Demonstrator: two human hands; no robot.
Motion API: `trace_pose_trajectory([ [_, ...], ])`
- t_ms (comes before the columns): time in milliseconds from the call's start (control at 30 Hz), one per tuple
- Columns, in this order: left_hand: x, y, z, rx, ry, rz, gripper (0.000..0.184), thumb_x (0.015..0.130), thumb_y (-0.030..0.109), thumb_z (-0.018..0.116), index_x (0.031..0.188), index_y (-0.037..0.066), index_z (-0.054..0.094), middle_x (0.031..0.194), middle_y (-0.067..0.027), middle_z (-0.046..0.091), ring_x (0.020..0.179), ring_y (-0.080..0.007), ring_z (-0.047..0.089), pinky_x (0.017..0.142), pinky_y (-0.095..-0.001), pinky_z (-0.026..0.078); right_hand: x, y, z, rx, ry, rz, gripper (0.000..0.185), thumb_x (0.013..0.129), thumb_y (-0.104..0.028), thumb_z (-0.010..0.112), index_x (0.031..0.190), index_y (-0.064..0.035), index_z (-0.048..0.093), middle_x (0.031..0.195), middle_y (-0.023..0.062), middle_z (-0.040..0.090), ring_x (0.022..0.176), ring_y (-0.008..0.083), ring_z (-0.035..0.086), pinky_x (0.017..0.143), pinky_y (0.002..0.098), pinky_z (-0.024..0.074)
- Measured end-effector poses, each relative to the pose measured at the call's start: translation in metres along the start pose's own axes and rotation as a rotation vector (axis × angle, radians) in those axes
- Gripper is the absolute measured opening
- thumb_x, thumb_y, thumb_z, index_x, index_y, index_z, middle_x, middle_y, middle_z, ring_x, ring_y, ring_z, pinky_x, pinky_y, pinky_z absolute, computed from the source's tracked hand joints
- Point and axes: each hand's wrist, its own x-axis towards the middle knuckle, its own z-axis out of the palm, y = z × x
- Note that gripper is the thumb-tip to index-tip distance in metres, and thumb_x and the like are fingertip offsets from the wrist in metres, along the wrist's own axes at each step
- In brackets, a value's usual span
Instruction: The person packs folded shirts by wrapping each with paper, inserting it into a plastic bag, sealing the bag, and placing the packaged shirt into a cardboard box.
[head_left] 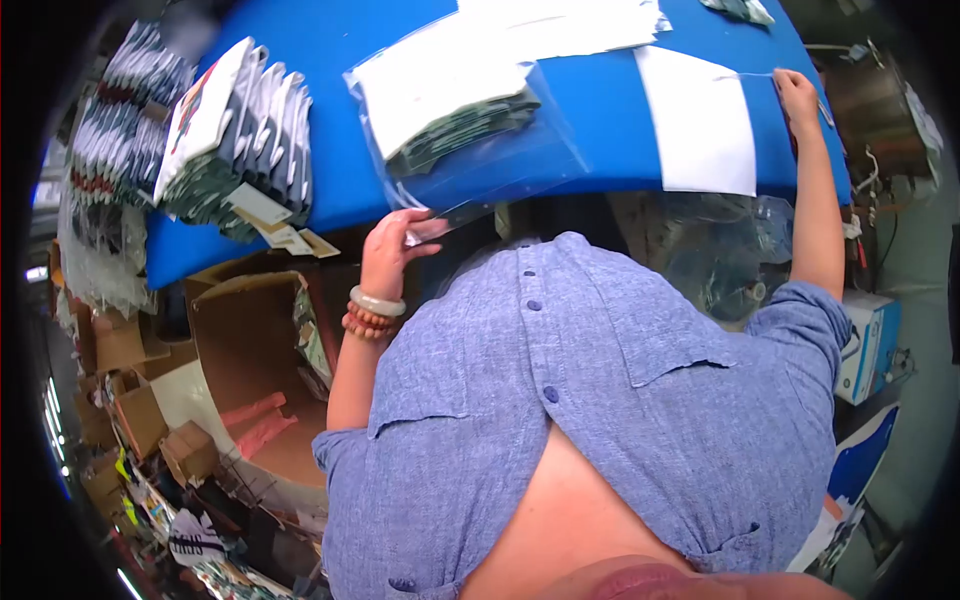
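My left hand point(392, 250), with bracelets on its wrist, pinches the near edge of a clear plastic bag point(545, 150) at the front of the blue table. Inside the bag lies a folded dark green garment point(465, 130), topped by a white sheet point(440, 80). Far to the right, my right hand point(798, 98) is closed on one end of a thin pale strip point(750, 75). That strip stretches left over a loose white sheet of paper point(700, 125). Its exact kind is unclear.
Stacked folded garments point(240, 130) stand on the left of the blue table point(610, 120), with card tags point(275, 220) beside them. More white papers point(560, 25) lie at the back. An open cardboard box point(250, 350) is below left. Plastic bags point(725, 255) hang under the table.
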Motion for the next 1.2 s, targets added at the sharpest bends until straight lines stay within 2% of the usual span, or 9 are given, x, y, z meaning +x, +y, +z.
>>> trace_pose_trajectory([
  [100, 0.004, -0.012, -0.02, 0.297, 0.185, 0.187, 0.029, 0.1, 0.019, 0.043, 0.116, -0.002, 0.056, 0.102, -0.0124, 0.064, 0.083, -0.0184, 0.064, 0.071, -0.0286, 0.054, 0.002, -0.01, -0.009, -0.547, -0.064, -0.175, 0.02, 0.089, -0.015, 0.059, 0.103, -0.0026, 0.067, 0.082, 0.0068, 0.066, 0.08, 0.0255, 0.063, 0.074, 0.0346, 0.0506],
  [133, 0.004, -0.014, -0.028, 0.487, 0.253, 0.293, 0.026, 0.098, 0.014, 0.047, 0.118, -0.001, 0.055, 0.106, -0.0121, 0.063, 0.082, -0.018, 0.062, 0.071, -0.0281, 0.052, -0.008, -0.026, -0.007, -0.638, 0.125, -0.373, 0.021, 0.089, -0.012, 0.058, 0.106, -0.0031, 0.066, 0.089, 0.0082, 0.066, 0.086, 0.0273, 0.062, 0.079, 0.0362, 0.0497],
  [200, -0.001, 0.002, -0.018, 1.025, 0.403, 0.678, 0.031, 0.091, 0.001, 0.053, 0.122, 0.001, 0.054, 0.113, -0.014, 0.059, 0.087, -0.0232, 0.06, 0.077, -0.0314, 0.049, -0.04, -0.073, 0.003, -0.795, 0.497, -0.782, 0.025, 0.087, -0.007, 0.057, 0.111, -0.0041, 0.063, 0.104, 0.0112, 0.066, 0.098, 0.031, 0.06, 0.089, 0.0392, 0.048],
  [267, 0.003, 0.013, -0.019, 1.363, 0.329, 1.129, 0.044, 0.081, -0.006, 0.057, 0.123, 0.006, 0.058, 0.122, -0.0141, 0.056, 0.112, -0.0311, 0.054, 0.095, -0.0388, 0.044, -0.082, -0.119, 0.017, -0.589, 0.43, -1.033, 0.033, 0.087, 0.0, 0.056, 0.119, -0.0071, 0.059, 0.122, 0.0122, 0.059, 0.114, 0.0264, 0.055, 0.098, 0.0364, 0.0433],
  [400, 0.01, 0.011, -0.016, 1.521, 0.182, 1.194, 0.049, 0.074, -0.001, 0.066, 0.121, 0.012, 0.062, 0.131, -0.0033, 0.054, 0.123, -0.0242, 0.05, 0.101, -0.0379, 0.043, -0.175, -0.158, 0.08, -0.056, -0.309, -1.218, 0.039, 0.083, 0.005, 0.056, 0.119, -0.0094, 0.059, 0.129, 0.0093, 0.056, 0.12, 0.0255, 0.053, 0.105, 0.0363, 0.0404],
  [667, 0.033, 0.015, -0.019, 1.415, 0.075, 1.192, 0.024, 0.075, 0.008, 0.07, 0.099, 0.01, 0.068, 0.107, -0.003, 0.067, 0.106, -0.0223, 0.061, 0.093, -0.0383, 0.047, -0.22, -0.186, 0.128, -0.149, -0.554, -1.508, 0.022, 0.083, -0.009, 0.061, 0.104, -0.0115, 0.066, 0.128, 0.0013, 0.058, 0.125, 0.0226, 0.05, 0.104, 0.0368, 0.0412],
  [933, 0.027, 0.008, -0.022, 1.062, 0.133, 1.063, 0.009, 0.078, 0.005, 0.071, 0.086, 0.009, 0.069, 0.1, -0.0039, 0.07, 0.096, -0.0214, 0.061, 0.086, -0.0341, 0.046, -0.213, -0.182, 0.136, 0.138, -0.744, -1.141, 0.006, 0.086, -0.01, 0.064, 0.09, -0.0057, 0.064, 0.102, 0.0044, 0.066, 0.111, 0.0227, 0.057, 0.095, 0.0365, 0.0449],
  [1033, 0.028, -0.008, -0.021, 0.746, 0.255, 0.89, 0.003, 0.081, 0.006, 0.07, 0.08, 0.007, 0.068, 0.089, -0.0044, 0.069, 0.088, -0.0208, 0.059, 0.082, -0.0329, 0.046, -0.217, -0.178, 0.146, 0.199, -0.707, -0.89, 0.009, 0.085, -0.014, 0.065, 0.086, -0.0062, 0.063, 0.09, 0.0053, 0.065, 0.1, 0.0237, 0.058, 0.088, 0.0349, 0.0458],
  [1200, 0.031, -0.008, -0.003, 0.777, 0.534, 0.507, 0.017, 0.083, 0.015, 0.071, 0.075, 0.005, 0.06, 0.067, -0.0048, 0.057, 0.079, -0.0197, 0.056, 0.071, -0.0329, 0.045, -0.224, -0.193, 0.148, -0.017, -0.694, -0.593, 0.016, 0.08, -0.02, 0.067, 0.08, -0.0049, 0.062, 0.077, 0.0062, 0.061, 0.087, 0.0247, 0.056, 0.08, 0.0365, 0.0453],
])
